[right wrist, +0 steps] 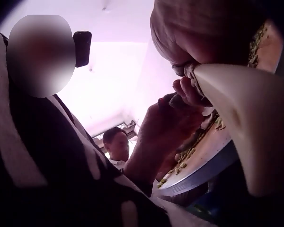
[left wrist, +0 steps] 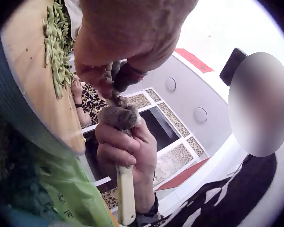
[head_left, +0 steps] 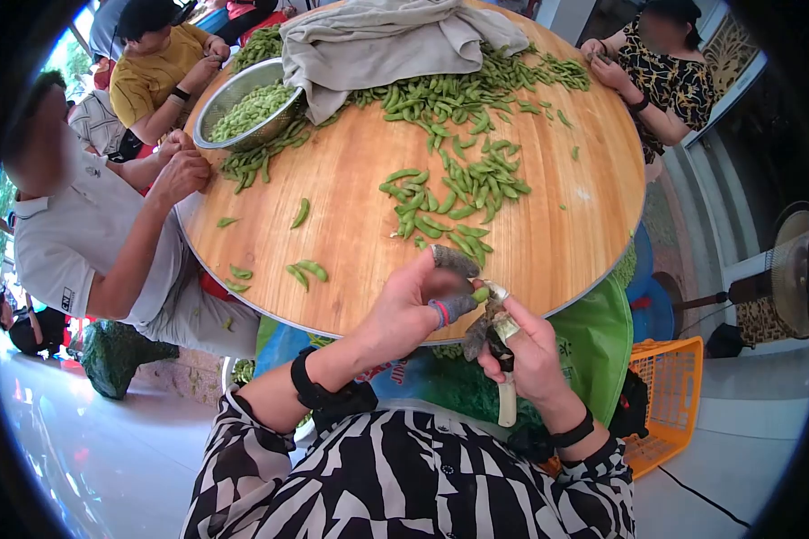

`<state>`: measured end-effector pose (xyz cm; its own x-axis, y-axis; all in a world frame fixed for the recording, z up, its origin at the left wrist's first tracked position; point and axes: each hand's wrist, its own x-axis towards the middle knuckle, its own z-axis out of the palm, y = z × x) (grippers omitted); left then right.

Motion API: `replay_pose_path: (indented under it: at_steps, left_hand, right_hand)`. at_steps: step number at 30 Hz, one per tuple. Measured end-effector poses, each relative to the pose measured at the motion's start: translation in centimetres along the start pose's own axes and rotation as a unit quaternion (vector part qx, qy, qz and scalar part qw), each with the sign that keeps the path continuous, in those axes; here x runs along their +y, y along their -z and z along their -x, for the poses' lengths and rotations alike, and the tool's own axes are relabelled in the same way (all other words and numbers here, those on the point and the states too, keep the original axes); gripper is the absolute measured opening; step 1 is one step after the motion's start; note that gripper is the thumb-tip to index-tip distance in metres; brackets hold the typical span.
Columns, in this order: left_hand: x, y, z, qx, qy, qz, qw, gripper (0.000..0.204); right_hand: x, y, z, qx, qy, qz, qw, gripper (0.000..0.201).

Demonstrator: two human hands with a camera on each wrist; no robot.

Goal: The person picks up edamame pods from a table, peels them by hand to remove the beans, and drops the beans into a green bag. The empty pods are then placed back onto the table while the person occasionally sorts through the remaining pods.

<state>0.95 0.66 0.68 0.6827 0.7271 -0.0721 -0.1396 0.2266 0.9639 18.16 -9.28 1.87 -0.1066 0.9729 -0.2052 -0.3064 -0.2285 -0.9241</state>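
Observation:
Over the near edge of the round table, my left hand point(head_left: 409, 301) pinches a green soybean pod point(head_left: 482, 294) between thumb and fingers. Grey cloth finger covers point(head_left: 455, 309) wrap some fingertips. Close beside it, my right hand point(head_left: 535, 355) grips a tool with a cream handle point(head_left: 507, 402), which sticks out below the fist; the handle point(left wrist: 126, 196) shows in the left wrist view too. Its working end is hidden among the fingers at the pod. In the right wrist view the handle point(right wrist: 236, 109) looms large and pale, with the left hand point(right wrist: 168, 120) behind it.
Loose pods point(head_left: 458, 193) lie just beyond my hands, before a larger heap under a grey cloth point(head_left: 377, 54). A metal colander point(head_left: 208, 117) of shelled beans stands at the left. Several people sit around the wooden table point(head_left: 333, 242). An orange crate point(head_left: 679, 395) stands at right.

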Motion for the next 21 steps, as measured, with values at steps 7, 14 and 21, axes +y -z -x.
replay_pose_path:
  at_steps: [7, 14, 21]
  left_hand:
    - [-0.3, -0.5, 0.0, 0.011, -0.034, -0.006, 0.999, 0.04]
    - [-0.6, -0.8, 0.0, 0.009, -0.07, -0.014, 0.997, 0.033]
    - [-1.3, -0.4, -0.2, 0.028, -0.051, 0.099, 0.993, 0.041]
  right_hand:
    - [0.2, -0.1, 0.2, 0.008, 0.024, -0.001, 1.0, 0.045]
    - [0.4, -0.3, 0.3, 0.018, 0.026, -0.051, 0.998, 0.042]
    - [0.1, -0.6, -0.1, 0.036, 0.03, -0.02, 0.999, 0.039]
